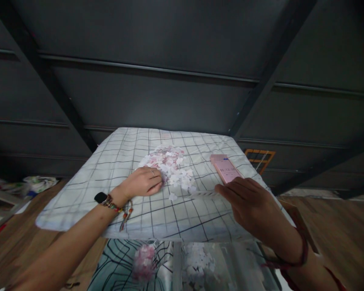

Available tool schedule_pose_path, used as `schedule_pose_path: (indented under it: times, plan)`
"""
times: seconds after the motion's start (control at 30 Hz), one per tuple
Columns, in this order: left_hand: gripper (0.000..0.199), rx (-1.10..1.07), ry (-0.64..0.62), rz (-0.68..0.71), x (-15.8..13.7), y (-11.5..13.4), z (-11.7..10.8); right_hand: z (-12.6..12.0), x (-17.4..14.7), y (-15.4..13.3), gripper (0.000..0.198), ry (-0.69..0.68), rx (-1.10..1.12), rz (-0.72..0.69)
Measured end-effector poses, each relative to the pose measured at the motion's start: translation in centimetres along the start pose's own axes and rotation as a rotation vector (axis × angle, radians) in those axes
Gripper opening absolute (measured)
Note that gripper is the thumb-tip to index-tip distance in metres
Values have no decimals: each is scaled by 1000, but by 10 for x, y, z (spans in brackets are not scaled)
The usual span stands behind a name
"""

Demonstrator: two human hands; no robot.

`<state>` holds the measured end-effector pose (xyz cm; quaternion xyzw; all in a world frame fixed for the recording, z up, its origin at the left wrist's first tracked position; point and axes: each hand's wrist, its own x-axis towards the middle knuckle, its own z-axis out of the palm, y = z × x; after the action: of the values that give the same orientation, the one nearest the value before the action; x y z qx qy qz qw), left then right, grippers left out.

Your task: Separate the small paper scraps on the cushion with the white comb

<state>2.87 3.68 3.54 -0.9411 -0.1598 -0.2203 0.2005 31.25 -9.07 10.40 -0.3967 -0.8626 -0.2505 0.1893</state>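
Note:
A loose pile of small white and pink paper pieces (171, 163) lies on a white checked cloth (157, 218). At the pile's lower left edge rests my left hand (144, 181), its fingers curled; whatever they may hold is hidden. My right hand (250, 202) is closed on one end of a thin whitish strip with slanted marks (204, 194). The strip's other end points left, to the lower edge of the pile, and its exact kind is unclear. Just beyond my right hand lies a pink phone (226, 167) with a timer on its screen.
Below the table's near edge, a clear container (224, 262) holds white paper pieces. To its left, a pink bundle (144, 260) sits on a teal patterned cloth (112, 262). A dark panelled wall (157, 97) rises behind the table. An orange frame (261, 159) stands at right.

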Motion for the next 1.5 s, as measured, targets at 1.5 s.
schedule_pose_path:
  times: [1.5]
  plan:
    - [34,35,-13,-51,-1,-3,4,-15,21,-2,35,-44,33,-135]
